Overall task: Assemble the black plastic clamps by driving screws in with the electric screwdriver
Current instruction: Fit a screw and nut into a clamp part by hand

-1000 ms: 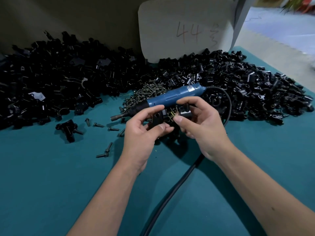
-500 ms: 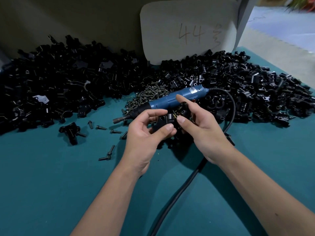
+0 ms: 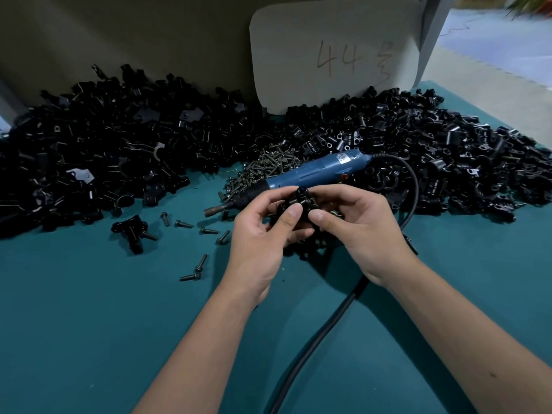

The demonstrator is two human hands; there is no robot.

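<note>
My left hand point(image 3: 263, 234) and my right hand point(image 3: 361, 231) meet at the table's middle and together pinch black clamp parts point(image 3: 300, 201) between thumbs and fingers. The blue electric screwdriver point(image 3: 310, 174) lies on the table just behind my hands, its tip pointing left. A heap of dark screws point(image 3: 265, 168) sits behind the tool. Large piles of black clamp pieces lie at the left point(image 3: 104, 150) and at the right point(image 3: 448, 150).
Several loose screws point(image 3: 197, 268) and one assembled clamp point(image 3: 131, 231) lie on the teal mat to the left of my hands. The tool's black cord point(image 3: 322, 333) runs toward me between my forearms. A board marked 44 point(image 3: 334, 49) leans at the back.
My hands have drawn closer together, bringing the two clamp parts against each other. The screwdriver has stayed where it lay.
</note>
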